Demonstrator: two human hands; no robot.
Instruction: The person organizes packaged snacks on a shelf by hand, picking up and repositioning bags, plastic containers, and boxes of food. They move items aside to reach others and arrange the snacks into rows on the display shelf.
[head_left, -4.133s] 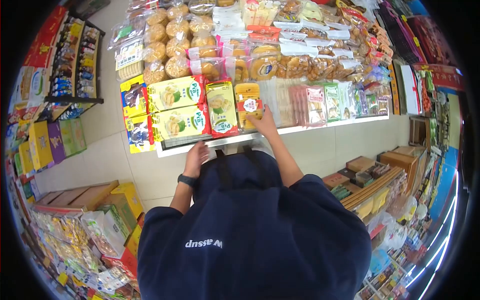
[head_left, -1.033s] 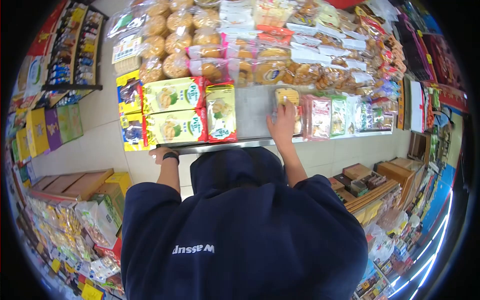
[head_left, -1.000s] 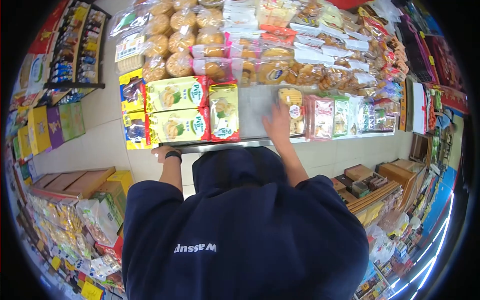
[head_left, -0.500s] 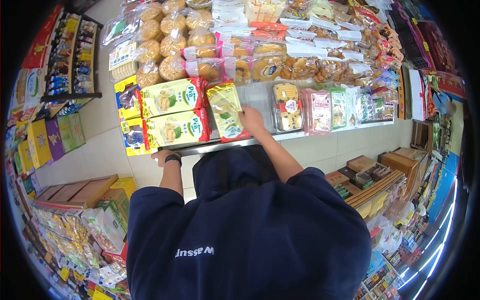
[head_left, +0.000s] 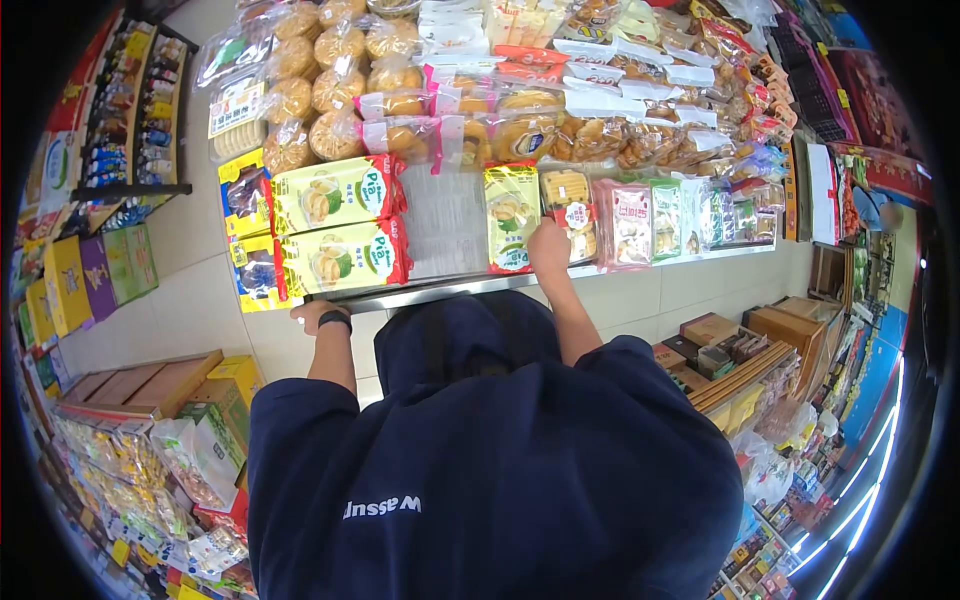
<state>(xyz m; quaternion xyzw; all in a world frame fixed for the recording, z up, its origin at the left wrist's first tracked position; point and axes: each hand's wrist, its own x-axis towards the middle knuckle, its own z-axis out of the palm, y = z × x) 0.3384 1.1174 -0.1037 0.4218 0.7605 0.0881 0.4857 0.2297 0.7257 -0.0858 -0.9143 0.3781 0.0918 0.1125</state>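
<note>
My right hand is closed at the right edge of a single green-and-red packet, which stands lengthwise on the display shelf beside a clear box of cookies. My left hand, with a black band at the wrist, is at the shelf's front metal edge, near the left corner. Its fingers are partly hidden. Just beyond it lie two green-and-red packets, an upper one and a lower one.
Bagged round buns and bagged pastries fill the shelf's far part. Pink packs sit at the right. Wooden display cases and stacked boxes stand around. Part of another person shows at the far right.
The single packet and my right hand have moved right, up against the cookie box, uncovering more of the shelf surface between it and the two packets. My left hand stays at the edge.
</note>
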